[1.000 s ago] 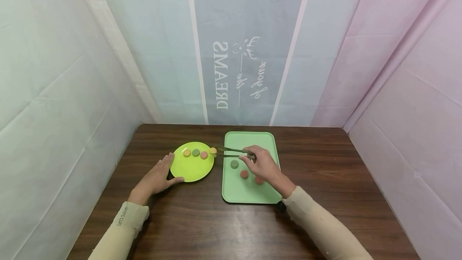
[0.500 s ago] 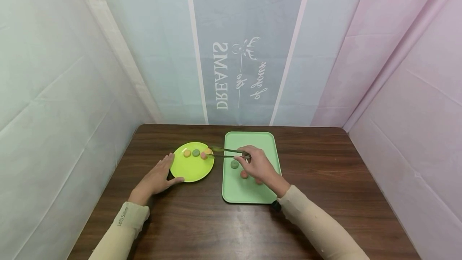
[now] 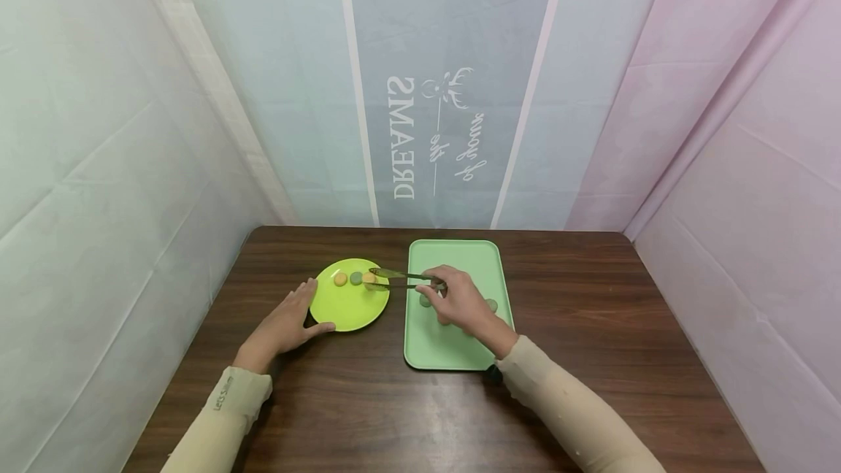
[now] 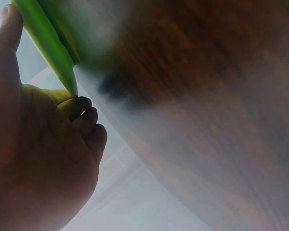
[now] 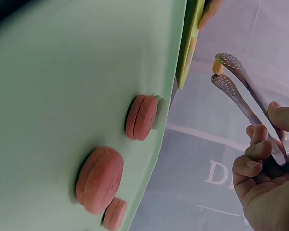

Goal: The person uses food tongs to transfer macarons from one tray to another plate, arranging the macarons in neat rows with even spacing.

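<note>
My right hand (image 3: 460, 304) grips metal tongs (image 3: 404, 277) over the green tray. Their perforated tips reach over the yellow-green plate (image 3: 348, 312), with a yellow macaron (image 5: 217, 66) between them, as the right wrist view shows. On the plate, another yellow macaron (image 3: 340, 279) and a green macaron (image 3: 357, 278) lie in a row; the held one covers the pink macaron's spot in the head view. My left hand (image 3: 281, 323) touches the plate's left rim, fingers extended and thumb apart along the near edge. The left wrist view shows the fingertips at the plate's rim.
The light green tray (image 3: 427, 352) stands right of the plate. Several macarons lie on it, among them a pink macaron (image 5: 100, 180) and a green macaron (image 3: 491, 305), partly behind my right hand. Behind the brown table (image 3: 591, 298) hangs a printed cloth (image 3: 453, 20).
My right hand has moved left with the tongs, carrying the yellow macaron from the plate's right rim to over the plate, beside the green macaron. The left hand has not moved.
</note>
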Demonstrator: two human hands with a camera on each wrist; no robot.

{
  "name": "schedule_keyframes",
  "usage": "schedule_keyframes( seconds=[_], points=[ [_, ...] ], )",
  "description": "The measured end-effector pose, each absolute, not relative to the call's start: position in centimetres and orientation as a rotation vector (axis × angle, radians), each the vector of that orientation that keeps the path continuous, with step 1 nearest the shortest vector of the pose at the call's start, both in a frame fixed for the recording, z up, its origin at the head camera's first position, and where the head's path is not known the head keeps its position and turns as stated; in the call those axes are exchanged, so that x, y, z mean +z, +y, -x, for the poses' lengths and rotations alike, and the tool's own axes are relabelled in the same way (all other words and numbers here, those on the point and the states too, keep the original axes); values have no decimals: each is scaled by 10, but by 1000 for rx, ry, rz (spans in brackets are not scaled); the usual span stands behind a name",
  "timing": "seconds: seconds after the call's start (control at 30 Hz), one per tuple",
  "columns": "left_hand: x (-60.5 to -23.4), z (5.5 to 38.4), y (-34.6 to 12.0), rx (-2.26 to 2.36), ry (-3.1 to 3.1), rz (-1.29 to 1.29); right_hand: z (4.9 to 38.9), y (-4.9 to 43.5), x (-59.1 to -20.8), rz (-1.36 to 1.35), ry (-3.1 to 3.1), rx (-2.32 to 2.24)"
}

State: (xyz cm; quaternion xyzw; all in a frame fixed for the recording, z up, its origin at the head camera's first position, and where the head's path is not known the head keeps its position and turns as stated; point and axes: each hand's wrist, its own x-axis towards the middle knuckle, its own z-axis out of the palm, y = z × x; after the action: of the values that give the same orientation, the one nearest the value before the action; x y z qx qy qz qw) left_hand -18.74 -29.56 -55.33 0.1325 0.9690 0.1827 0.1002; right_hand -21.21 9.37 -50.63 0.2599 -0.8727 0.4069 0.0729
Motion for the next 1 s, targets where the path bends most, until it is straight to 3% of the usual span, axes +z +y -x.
schedule_keyframes(
  seconds=[1.0],
  points=[
    [-552,189,-294,518,2869,-396,218,59,-515,-913,-2631,1180]
  ],
)
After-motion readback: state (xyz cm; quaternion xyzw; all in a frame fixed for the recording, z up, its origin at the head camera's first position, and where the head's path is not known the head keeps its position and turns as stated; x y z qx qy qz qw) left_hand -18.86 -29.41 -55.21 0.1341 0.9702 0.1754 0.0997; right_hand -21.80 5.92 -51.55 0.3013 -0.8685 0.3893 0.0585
